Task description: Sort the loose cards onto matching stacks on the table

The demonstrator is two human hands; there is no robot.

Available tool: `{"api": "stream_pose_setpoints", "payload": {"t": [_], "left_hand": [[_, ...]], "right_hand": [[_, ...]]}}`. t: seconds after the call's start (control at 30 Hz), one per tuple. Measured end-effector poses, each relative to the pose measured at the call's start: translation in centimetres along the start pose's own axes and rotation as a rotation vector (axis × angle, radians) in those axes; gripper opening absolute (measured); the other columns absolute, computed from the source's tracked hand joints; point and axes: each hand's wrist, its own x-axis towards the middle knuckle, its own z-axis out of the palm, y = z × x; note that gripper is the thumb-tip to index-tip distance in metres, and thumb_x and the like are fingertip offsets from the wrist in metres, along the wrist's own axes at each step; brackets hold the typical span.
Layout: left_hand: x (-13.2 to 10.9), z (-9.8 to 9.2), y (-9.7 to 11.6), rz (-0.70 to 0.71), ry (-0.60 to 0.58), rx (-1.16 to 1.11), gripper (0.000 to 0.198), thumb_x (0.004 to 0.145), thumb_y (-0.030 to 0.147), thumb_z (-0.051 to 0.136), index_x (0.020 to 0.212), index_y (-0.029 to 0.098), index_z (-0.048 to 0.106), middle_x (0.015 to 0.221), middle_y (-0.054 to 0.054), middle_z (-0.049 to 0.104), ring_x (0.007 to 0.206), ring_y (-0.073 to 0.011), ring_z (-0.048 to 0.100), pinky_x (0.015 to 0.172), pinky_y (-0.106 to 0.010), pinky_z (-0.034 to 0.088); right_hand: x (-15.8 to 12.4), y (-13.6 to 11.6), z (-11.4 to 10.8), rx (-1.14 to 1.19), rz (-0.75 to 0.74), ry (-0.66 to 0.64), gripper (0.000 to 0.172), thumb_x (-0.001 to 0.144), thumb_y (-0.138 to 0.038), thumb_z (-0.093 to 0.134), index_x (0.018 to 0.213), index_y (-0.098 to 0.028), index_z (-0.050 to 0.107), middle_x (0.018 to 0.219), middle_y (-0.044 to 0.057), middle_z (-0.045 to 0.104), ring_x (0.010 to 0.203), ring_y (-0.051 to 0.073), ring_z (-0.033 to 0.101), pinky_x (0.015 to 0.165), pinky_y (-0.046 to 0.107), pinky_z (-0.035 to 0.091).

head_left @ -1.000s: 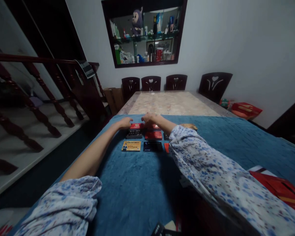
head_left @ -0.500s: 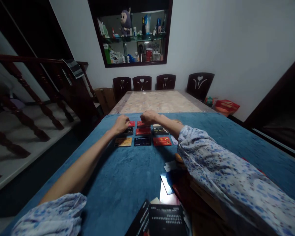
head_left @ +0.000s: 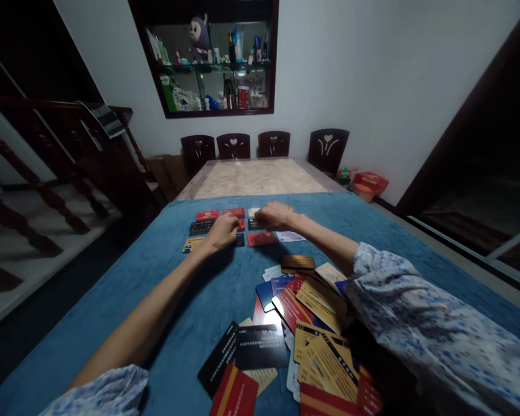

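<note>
Cards lie in rows on a blue cloth [head_left: 173, 277]. My left hand [head_left: 222, 232] is closed over the middle column, its curled fingers beside a red card [head_left: 241, 225] and partly covering a dark card [head_left: 240, 240] in the front row. My right hand [head_left: 277, 216] is also closed, with fingertips at a black card [head_left: 252, 223] in the column to the right. What either hand pinches, if anything, is hidden. Around them are a red card [head_left: 207, 214] at the back left, a black stack [head_left: 200, 227], a yellow card [head_left: 192, 245] and a red card [head_left: 262, 238].
Nearer me, a loose heap of gold, red, blue and black cards spreads under my right forearm, with a black card [head_left: 262, 346] and a gold card [head_left: 297, 263] at its edges. Chairs [head_left: 274, 144] stand beyond the table's far end [head_left: 251, 176]. A stair railing [head_left: 21, 150] runs along the left.
My left hand has moved from the left column to the middle one. My right hand has shifted right and nearer. The view has turned right, and more of the card heap shows.
</note>
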Motion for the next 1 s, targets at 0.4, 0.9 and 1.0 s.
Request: {"api": "stream_pose_setpoints", "payload": {"t": [0.4, 0.9, 1.0], "left_hand": [[-1.0, 1.8, 5.9, 0.084, -0.071, -0.144, 0.026, 0.078, 0.003, 0.049, 0.083, 0.013, 0.072, 0.091, -0.007, 0.064, 0.081, -0.0162, 0.061, 0.077, -0.027, 0.051], [-2.1, 3.6, 11.4, 0.475, -0.405, -0.171, 0.029, 0.085, 0.006, 0.048, 0.097, 0.020, 0.070, 0.109, -0.006, 0.071, 0.100, -0.0211, 0.056, 0.099, -0.038, 0.040], [-2.3, 3.8, 11.2, 0.465, -0.414, -0.148, 0.033, 0.084, 0.005, 0.048, 0.106, 0.021, 0.068, 0.122, -0.006, 0.068, 0.112, -0.0246, 0.051, 0.101, -0.041, 0.038]], "right_hand": [[-9.0, 2.8, 1.2, 0.072, 0.003, 0.026, 0.019, 0.086, -0.017, 0.056, 0.091, -0.022, 0.074, 0.099, 0.008, 0.074, 0.089, 0.020, 0.065, 0.067, 0.027, 0.035], [-13.5, 3.2, 3.1, 0.161, -0.023, -0.022, 0.021, 0.087, -0.018, 0.057, 0.095, -0.024, 0.075, 0.102, 0.007, 0.073, 0.094, 0.020, 0.063, 0.072, 0.026, 0.038], [-13.4, 3.2, 3.3, 0.164, -0.036, -0.031, 0.018, 0.087, -0.021, 0.059, 0.095, -0.023, 0.075, 0.103, 0.008, 0.072, 0.095, 0.021, 0.063, 0.073, 0.026, 0.039]]}}
